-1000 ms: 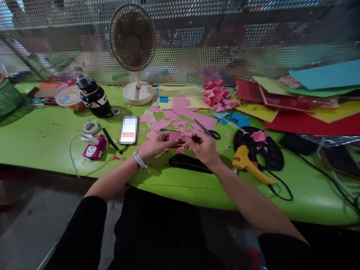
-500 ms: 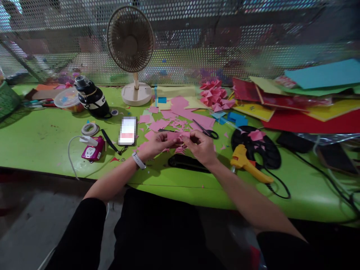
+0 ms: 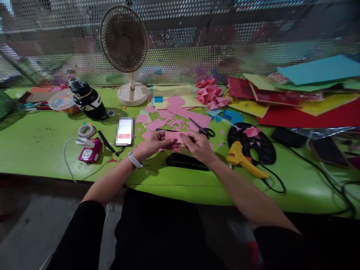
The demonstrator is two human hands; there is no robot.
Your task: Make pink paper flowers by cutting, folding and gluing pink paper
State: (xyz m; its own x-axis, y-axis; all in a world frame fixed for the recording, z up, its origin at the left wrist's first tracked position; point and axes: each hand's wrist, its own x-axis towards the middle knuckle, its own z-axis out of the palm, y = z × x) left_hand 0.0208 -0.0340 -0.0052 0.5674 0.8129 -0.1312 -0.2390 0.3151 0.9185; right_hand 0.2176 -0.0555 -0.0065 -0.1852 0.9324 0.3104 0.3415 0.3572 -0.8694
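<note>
Paper oblong, small and pink [image 3: 170, 135], pinched from both sides

Toward the left of the glossy green table [image 3: 42, 146], a compact magenta socket block [image 3: 89, 152] is set near the front edge, with a white plug [image 3: 85, 143] fitted to it. To its right, a phone-like device with a lit screen [image 3: 124, 133] is laid face up, presumably so that it can be glanced at; nothing on it can be read.

Next, one end of the paper is grasped between thumb and fingers of the bare left hand [image 3: 153, 145]. The paper is held above the table, just in front of flat pink paper scraps [image 3: 157, 124], and seems to be kept flat by being supported at two sides. The other side is grasped by thumb and fingertips of the bare right hand [image 3: 199, 146]; the fingers behind are hidden.

Beyond that hand, black-handled scissors [image 3: 209, 132] are laid within reach. Farther right, a yellow plastic glue gun [image 3: 244, 160] is placed with its nozzle toward the near edge, perhaps so that its handle is left accessible.
</note>
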